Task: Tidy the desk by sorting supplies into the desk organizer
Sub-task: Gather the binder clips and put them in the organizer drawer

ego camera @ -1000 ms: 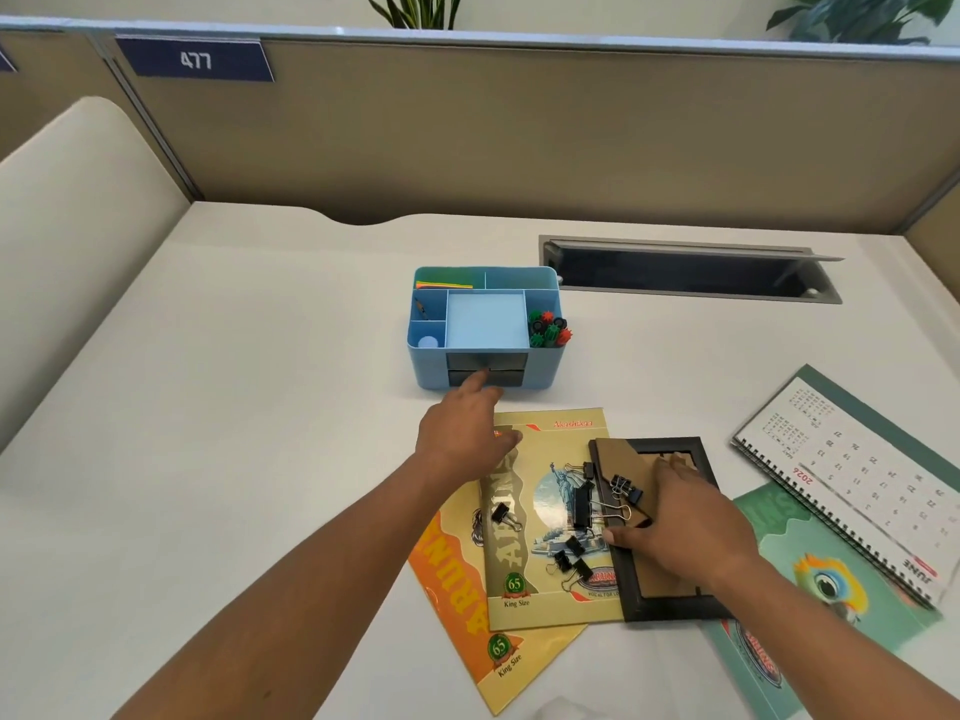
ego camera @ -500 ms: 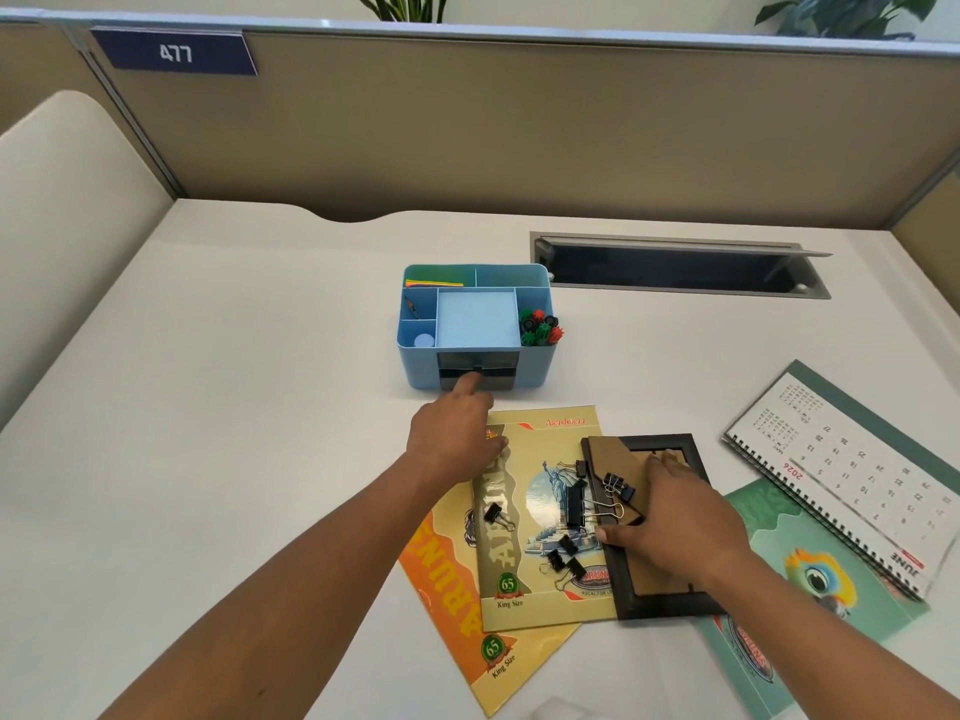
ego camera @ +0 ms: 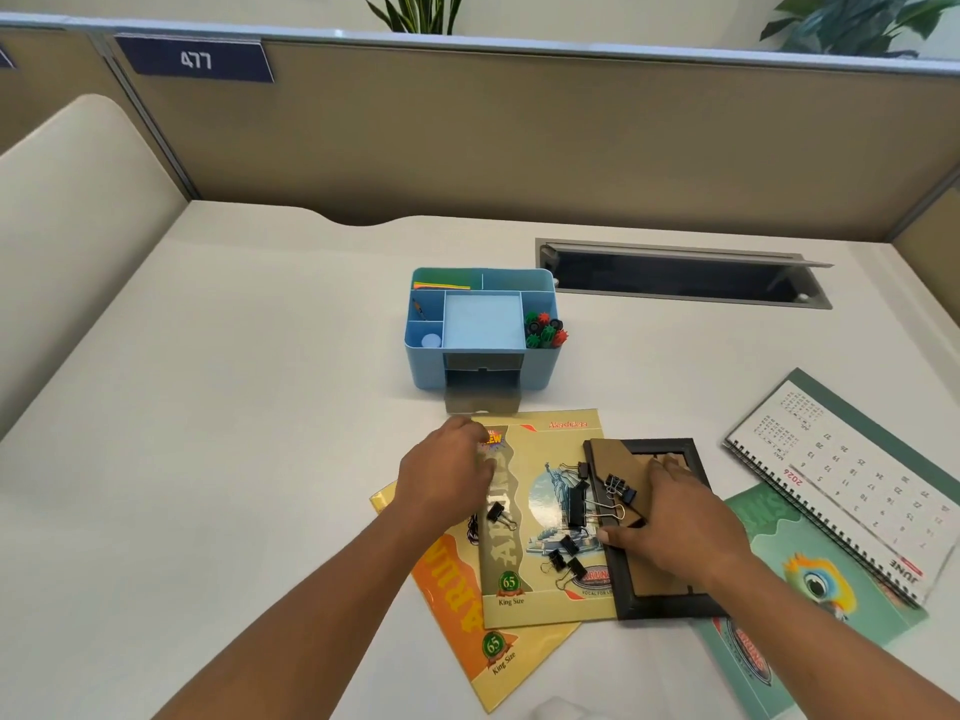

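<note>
White desk (ego camera: pixel 218 459), beige partition (ego camera: pixel 519 148) behind with a "477" tag (ego camera: pixel 195 59). Cable slot (ego camera: pixel 680 275) set in the desk at the far right.

Calendar (ego camera: pixel 852 491) lies flat at the right edge, overlapping a green notebook (ego camera: pixel 810 589). Two yellow notebooks sit near centre: the orange one (ego camera: pixel 467 605) underneath and skewed, the top one (ego camera: pixel 535 511) straighter on it. Black frame (ego camera: pixel 660 532) lies face-down over the top notebook's right edge, its brown backing up.

Blue organizer (ego camera: pixel 480 330) stands mid-desk, just beyond the notebooks. Its lower drawer (ego camera: pixel 482 394) is pulled out toward the person, front blurred; contents can't be told. Centre top is a flat blue lid; back left compartment has coloured paper; left cells hold a small stick and a white round bit; right cell holds green, red and black pins (ego camera: pixel 545 330).

Binder clips (ego camera: pixel 563 553) are scattered on the top notebook: one single clip near the left hand, a cluster low centre, a long one mid-cover, and one on the frame's backing.

Left hand (ego camera: pixel 449 478) hovers over the top notebook's upper left corner, just short of the drawer, fingers curled and close together, holding nothing visible. Right hand (ego camera: pixel 670 522) rests palm-down on the frame, fingers spread loosely, thumb at the frame's left edge by the clips; no grip on anything.
</note>
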Tool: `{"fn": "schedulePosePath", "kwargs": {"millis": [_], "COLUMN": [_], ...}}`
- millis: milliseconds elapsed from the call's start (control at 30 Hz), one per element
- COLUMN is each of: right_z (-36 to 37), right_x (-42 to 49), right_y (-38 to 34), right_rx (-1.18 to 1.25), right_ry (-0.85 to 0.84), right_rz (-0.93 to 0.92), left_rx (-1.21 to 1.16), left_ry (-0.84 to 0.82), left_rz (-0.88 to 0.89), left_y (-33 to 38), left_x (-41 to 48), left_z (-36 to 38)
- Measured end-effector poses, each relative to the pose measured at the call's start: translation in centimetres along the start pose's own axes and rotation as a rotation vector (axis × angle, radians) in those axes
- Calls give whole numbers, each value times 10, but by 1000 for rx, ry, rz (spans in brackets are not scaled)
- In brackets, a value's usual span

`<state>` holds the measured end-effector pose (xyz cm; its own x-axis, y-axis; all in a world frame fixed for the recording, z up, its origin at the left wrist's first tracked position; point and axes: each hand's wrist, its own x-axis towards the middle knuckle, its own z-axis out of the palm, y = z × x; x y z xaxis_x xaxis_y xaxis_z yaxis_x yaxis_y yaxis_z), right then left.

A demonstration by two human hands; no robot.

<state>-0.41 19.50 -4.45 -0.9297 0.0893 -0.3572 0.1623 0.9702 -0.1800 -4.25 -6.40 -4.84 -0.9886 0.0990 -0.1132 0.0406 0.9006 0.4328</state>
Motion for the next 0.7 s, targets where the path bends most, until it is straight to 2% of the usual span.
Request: {"fn": "schedulePosePath", "kwargs": {"millis": [133,333,700], "right_z": [-3,11,16], "right_x": [-1,-19,-29], "right_y": [7,14,14], "right_rx": [114,233,57], "right_ry": [-49,106,134], "right_rz": [3,-21,-58], "left_rx": [-103,-137,18], "left_ry": [29,12,-27], "left_rz": [-91,-96,-8], "left_y": [-8,-18,-21], "left_x": [-18,-55,-46], "left_z": [5,26,44]}}
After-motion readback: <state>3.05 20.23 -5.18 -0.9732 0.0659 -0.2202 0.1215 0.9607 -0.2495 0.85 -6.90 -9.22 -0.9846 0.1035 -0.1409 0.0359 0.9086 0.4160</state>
